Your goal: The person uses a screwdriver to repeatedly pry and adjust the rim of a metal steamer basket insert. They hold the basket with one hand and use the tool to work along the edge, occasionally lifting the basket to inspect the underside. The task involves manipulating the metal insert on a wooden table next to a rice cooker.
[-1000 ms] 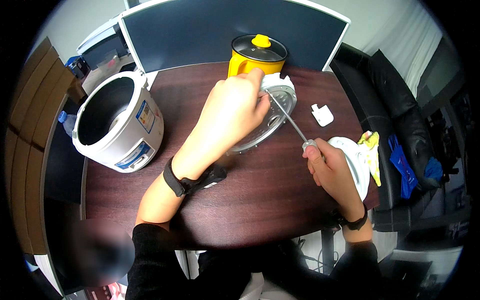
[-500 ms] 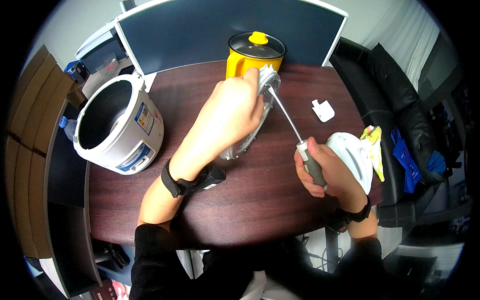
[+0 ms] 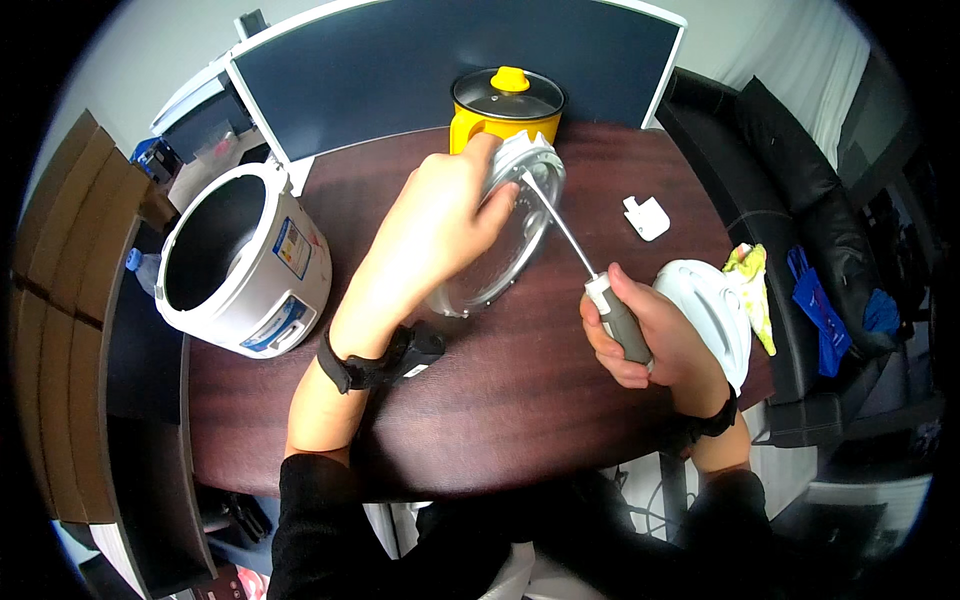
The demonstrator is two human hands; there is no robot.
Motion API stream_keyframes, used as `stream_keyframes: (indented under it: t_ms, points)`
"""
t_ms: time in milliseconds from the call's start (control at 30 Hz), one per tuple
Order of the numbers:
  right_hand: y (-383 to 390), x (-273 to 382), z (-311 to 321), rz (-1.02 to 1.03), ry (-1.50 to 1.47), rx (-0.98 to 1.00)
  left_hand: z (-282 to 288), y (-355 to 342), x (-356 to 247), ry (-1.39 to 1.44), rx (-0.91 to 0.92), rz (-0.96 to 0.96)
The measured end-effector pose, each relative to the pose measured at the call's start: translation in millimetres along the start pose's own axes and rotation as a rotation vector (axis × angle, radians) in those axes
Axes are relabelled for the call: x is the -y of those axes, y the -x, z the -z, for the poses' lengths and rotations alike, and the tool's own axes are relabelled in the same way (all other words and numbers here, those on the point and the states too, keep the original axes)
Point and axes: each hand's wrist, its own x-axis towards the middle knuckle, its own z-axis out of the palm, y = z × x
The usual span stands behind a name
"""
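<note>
Left hand (image 3: 445, 205) grips the lid (image 3: 519, 262) near its upper rim, tilted over the table (image 3: 530, 410); right hand (image 3: 655, 325) grasps the screwdriver (image 3: 622, 322), tip at the lid. The lid appears light and stiff, its smooth face likely slippery; hold by the rim
</note>
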Motion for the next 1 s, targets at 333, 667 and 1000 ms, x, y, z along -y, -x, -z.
stream_keyframes:
  t_ms: [333, 667, 1000]
  points:
    - [-24, -5, 49, 0.562, 0.161, -0.335, 2, -2, 0, 0.064, 0.023, 0.028]
    - [-22, -15, 66, 0.499, 0.139, -0.441, -3, -6, -2, 0.096, 0.008, 0.076]
    - [-25, -16, 72, 0.462, 0.129, -0.449, 13, -6, -2, 0.027, -0.037, 0.032]
